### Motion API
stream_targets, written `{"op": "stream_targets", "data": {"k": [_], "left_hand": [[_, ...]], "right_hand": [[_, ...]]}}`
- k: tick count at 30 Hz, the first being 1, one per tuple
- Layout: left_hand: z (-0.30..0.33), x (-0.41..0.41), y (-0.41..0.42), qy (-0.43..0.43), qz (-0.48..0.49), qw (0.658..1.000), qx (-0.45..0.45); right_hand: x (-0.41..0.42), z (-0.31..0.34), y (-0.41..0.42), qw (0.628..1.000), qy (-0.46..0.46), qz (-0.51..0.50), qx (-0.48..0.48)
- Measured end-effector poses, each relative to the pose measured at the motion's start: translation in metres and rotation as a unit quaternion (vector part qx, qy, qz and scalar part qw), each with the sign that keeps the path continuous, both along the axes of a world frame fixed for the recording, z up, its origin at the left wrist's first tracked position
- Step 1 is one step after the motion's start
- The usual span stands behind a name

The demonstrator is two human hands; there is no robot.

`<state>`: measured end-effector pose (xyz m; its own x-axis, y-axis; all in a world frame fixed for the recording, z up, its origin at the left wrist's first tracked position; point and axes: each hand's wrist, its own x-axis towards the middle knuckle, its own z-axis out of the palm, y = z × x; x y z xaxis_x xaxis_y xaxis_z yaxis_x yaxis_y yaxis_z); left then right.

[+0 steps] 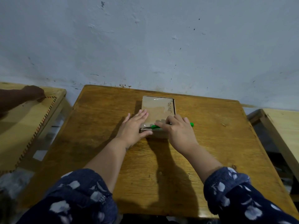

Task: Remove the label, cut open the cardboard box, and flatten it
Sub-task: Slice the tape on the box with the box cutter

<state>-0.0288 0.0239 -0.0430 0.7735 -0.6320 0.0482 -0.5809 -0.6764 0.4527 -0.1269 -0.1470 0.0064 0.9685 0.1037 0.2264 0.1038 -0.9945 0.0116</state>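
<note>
The left hand (135, 126) is pressing flat on the light, stiff box (157, 109) while the right hand (176, 130) is gripping a green cutter (191, 124) along its near edge.

A wooden table (210, 159) against the wall carries a taped cardboard box (157, 110), lying flat under both hands. Bare wood shows nearer than the hands and to either side.
</note>
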Motion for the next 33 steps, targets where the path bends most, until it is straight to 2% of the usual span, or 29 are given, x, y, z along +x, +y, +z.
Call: {"op": "stream_targets", "data": {"k": [9, 17, 25, 33], "left_hand": [[0.001, -0.003, 0.000, -0.017, -0.004, 1.000, 0.023], [0.004, -0.008, -0.003, -0.025, 0.013, 0.999, 0.040], [0.008, -0.008, -0.004, -0.028, 0.018, 0.998, 0.054], [0.008, -0.008, -0.003, -0.033, 0.008, 0.997, 0.068]], "right_hand": [[-0.025, 0.010, -0.038, 0.997, 0.017, -0.073, -0.026], [-0.014, 0.005, 0.000, 0.999, 0.006, -0.049, 0.021], [-0.013, 0.009, 0.003, 0.998, 0.012, -0.049, -0.033], [-0.034, 0.020, -0.031, 0.992, 0.059, -0.098, -0.045]]}}
